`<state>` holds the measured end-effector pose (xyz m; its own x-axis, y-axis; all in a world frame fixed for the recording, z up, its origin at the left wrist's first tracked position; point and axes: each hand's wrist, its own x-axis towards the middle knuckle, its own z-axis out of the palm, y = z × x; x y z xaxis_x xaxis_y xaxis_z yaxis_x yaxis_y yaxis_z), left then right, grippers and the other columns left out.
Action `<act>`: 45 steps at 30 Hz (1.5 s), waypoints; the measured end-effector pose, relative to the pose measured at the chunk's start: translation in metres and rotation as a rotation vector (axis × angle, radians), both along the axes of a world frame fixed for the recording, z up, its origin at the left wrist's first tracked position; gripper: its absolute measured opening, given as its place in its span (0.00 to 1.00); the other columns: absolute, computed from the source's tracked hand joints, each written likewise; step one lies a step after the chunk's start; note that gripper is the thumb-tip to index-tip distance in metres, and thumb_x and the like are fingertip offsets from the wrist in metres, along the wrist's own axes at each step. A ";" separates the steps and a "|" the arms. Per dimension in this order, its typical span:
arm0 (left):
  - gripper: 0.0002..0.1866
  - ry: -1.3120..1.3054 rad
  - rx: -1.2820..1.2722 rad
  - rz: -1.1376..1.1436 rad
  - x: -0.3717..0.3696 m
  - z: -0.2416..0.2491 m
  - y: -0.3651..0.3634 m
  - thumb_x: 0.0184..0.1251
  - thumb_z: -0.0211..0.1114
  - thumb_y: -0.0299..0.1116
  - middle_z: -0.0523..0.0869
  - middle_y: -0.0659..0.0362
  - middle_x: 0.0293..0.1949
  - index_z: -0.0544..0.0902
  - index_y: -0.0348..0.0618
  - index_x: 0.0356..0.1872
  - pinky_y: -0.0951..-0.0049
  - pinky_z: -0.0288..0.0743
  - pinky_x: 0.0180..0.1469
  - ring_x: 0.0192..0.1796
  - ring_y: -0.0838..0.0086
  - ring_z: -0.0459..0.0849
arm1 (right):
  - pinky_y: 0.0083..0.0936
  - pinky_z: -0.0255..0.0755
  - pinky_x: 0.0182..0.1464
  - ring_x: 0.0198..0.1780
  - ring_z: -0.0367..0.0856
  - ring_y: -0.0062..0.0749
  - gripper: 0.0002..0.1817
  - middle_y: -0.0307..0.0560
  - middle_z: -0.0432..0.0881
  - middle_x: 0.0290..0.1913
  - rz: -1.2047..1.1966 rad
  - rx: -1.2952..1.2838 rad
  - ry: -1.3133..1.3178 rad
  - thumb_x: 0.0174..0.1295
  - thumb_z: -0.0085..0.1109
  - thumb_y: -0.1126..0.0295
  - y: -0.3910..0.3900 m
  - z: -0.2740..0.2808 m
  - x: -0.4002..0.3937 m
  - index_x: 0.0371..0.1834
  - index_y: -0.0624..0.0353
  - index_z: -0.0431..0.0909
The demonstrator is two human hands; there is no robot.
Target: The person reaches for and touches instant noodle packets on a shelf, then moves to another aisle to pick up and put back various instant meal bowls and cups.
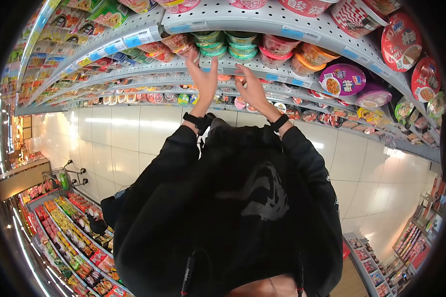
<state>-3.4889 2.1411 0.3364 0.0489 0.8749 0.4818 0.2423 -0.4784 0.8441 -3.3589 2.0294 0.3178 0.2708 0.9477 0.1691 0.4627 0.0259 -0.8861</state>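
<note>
My left hand reaches up to the shelf, fingers apart and holding nothing. Its fingertips are close to a stack of green-lidded noodle cups and overlap the shelf edge in this view. My right hand is also open, thumb and fingers spread, just below a second stack of green noodle cups. Red noodle cups stand left of the first stack. To the right are pink-rimmed cups and orange cups. Both wrists wear black bands.
A perforated shelf with more noodle tubs runs overhead. Purple noodle tubs stand tilted at the right. Lower shelves hold many packaged foods. Behind me are tiled floor, a shopping cart and a rack of snack packets.
</note>
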 end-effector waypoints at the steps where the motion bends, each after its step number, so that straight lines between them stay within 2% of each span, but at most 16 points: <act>1: 0.38 -0.002 0.002 0.009 0.002 0.000 0.004 0.61 0.75 0.32 0.72 0.43 0.60 0.63 0.30 0.67 0.59 0.65 0.67 0.64 0.54 0.72 | 0.36 0.76 0.40 0.34 0.83 0.40 0.29 0.60 0.79 0.57 0.009 0.002 -0.002 0.65 0.58 0.69 0.003 -0.001 -0.004 0.71 0.58 0.64; 4: 0.46 -0.050 -0.050 -0.023 0.012 -0.001 0.014 0.57 0.78 0.36 0.68 0.37 0.66 0.60 0.27 0.70 0.56 0.60 0.72 0.69 0.51 0.68 | 0.36 0.76 0.40 0.33 0.83 0.40 0.32 0.60 0.80 0.55 0.037 0.060 0.036 0.66 0.58 0.68 0.013 -0.002 -0.011 0.73 0.56 0.62; 9: 0.49 -0.059 -0.023 -0.024 0.021 -0.013 0.035 0.54 0.81 0.37 0.69 0.36 0.65 0.59 0.25 0.69 0.56 0.60 0.72 0.69 0.48 0.68 | 0.36 0.76 0.40 0.33 0.84 0.42 0.35 0.62 0.80 0.56 0.074 -0.036 0.045 0.65 0.57 0.69 0.010 0.000 -0.015 0.76 0.55 0.58; 10: 0.50 -0.045 0.001 -0.018 0.022 -0.016 0.037 0.53 0.81 0.38 0.69 0.36 0.64 0.59 0.24 0.69 0.56 0.60 0.71 0.69 0.47 0.68 | 0.37 0.76 0.40 0.33 0.84 0.42 0.35 0.62 0.80 0.56 0.099 0.016 0.083 0.65 0.57 0.69 0.008 -0.005 -0.015 0.76 0.56 0.58; 11: 0.51 -0.033 0.023 -0.013 0.022 -0.019 0.040 0.52 0.82 0.39 0.69 0.35 0.64 0.59 0.24 0.69 0.56 0.60 0.71 0.68 0.46 0.68 | 0.31 0.77 0.40 0.33 0.82 0.34 0.35 0.52 0.81 0.58 0.102 -0.049 0.117 0.65 0.58 0.72 0.008 -0.010 -0.013 0.76 0.56 0.59; 14: 0.53 -0.001 0.014 -0.016 0.023 -0.012 0.042 0.49 0.83 0.41 0.69 0.33 0.65 0.59 0.24 0.68 0.55 0.61 0.70 0.67 0.45 0.69 | 0.29 0.77 0.39 0.32 0.81 0.32 0.34 0.50 0.81 0.58 0.081 -0.024 0.078 0.64 0.58 0.74 0.002 -0.021 -0.007 0.75 0.57 0.59; 16: 0.53 0.023 0.038 -0.019 0.025 -0.013 0.042 0.49 0.83 0.42 0.69 0.32 0.64 0.59 0.24 0.68 0.55 0.62 0.69 0.67 0.44 0.69 | 0.29 0.76 0.39 0.31 0.81 0.31 0.33 0.48 0.82 0.58 0.070 -0.059 0.146 0.65 0.58 0.73 -0.004 -0.025 -0.005 0.74 0.58 0.61; 21: 0.52 0.020 -0.023 0.044 0.030 -0.024 0.045 0.50 0.83 0.42 0.75 0.30 0.59 0.59 0.25 0.67 0.54 0.67 0.64 0.61 0.39 0.75 | 0.28 0.76 0.38 0.29 0.81 0.30 0.29 0.48 0.82 0.57 0.050 -0.043 0.089 0.66 0.56 0.72 -0.011 -0.036 0.002 0.71 0.60 0.63; 23: 0.51 0.028 -0.006 0.038 0.029 -0.028 0.046 0.51 0.82 0.42 0.76 0.30 0.58 0.60 0.25 0.67 0.54 0.68 0.63 0.61 0.39 0.75 | 0.33 0.76 0.41 0.33 0.83 0.37 0.28 0.48 0.83 0.56 0.051 -0.076 0.123 0.66 0.56 0.71 -0.014 -0.038 0.005 0.70 0.60 0.64; 31: 0.45 0.127 -0.038 0.022 0.018 -0.024 0.048 0.55 0.80 0.42 0.77 0.32 0.58 0.65 0.24 0.65 0.55 0.70 0.60 0.59 0.39 0.76 | 0.33 0.75 0.39 0.31 0.81 0.36 0.25 0.46 0.84 0.52 0.037 -0.092 0.181 0.66 0.56 0.70 -0.014 -0.038 0.006 0.67 0.60 0.67; 33: 0.38 0.117 0.178 0.062 0.019 -0.028 0.052 0.56 0.79 0.39 0.84 0.45 0.46 0.69 0.29 0.61 0.64 0.74 0.48 0.45 0.55 0.81 | 0.32 0.75 0.38 0.31 0.81 0.35 0.25 0.45 0.84 0.51 0.034 -0.087 0.180 0.66 0.56 0.69 -0.012 -0.036 0.006 0.66 0.60 0.68; 36: 0.34 0.165 0.132 0.041 0.016 -0.028 0.052 0.58 0.78 0.39 0.83 0.45 0.45 0.72 0.29 0.59 0.63 0.73 0.48 0.42 0.56 0.79 | 0.32 0.75 0.37 0.30 0.81 0.34 0.24 0.45 0.84 0.51 0.060 -0.015 0.103 0.67 0.56 0.69 -0.009 -0.030 0.003 0.66 0.60 0.68; 37: 0.34 0.166 0.131 0.040 0.014 -0.026 0.050 0.58 0.78 0.39 0.83 0.45 0.45 0.72 0.29 0.59 0.63 0.73 0.48 0.42 0.56 0.79 | 0.32 0.75 0.37 0.30 0.81 0.34 0.23 0.45 0.84 0.51 0.071 -0.011 0.109 0.67 0.55 0.69 -0.007 -0.028 0.001 0.66 0.60 0.68; 39: 0.40 0.181 0.014 -0.018 0.012 -0.025 0.049 0.59 0.77 0.41 0.79 0.32 0.53 0.68 0.23 0.64 0.53 0.70 0.57 0.56 0.39 0.77 | 0.32 0.75 0.37 0.31 0.82 0.34 0.23 0.46 0.84 0.51 0.077 -0.009 0.115 0.68 0.55 0.69 -0.004 -0.019 -0.002 0.65 0.59 0.69; 45: 0.39 0.182 0.006 -0.008 0.012 -0.035 0.051 0.60 0.76 0.39 0.79 0.33 0.55 0.67 0.25 0.65 0.54 0.70 0.59 0.56 0.39 0.77 | 0.29 0.76 0.39 0.34 0.84 0.32 0.21 0.48 0.85 0.49 0.108 0.110 0.082 0.69 0.56 0.66 0.012 0.027 -0.012 0.64 0.59 0.70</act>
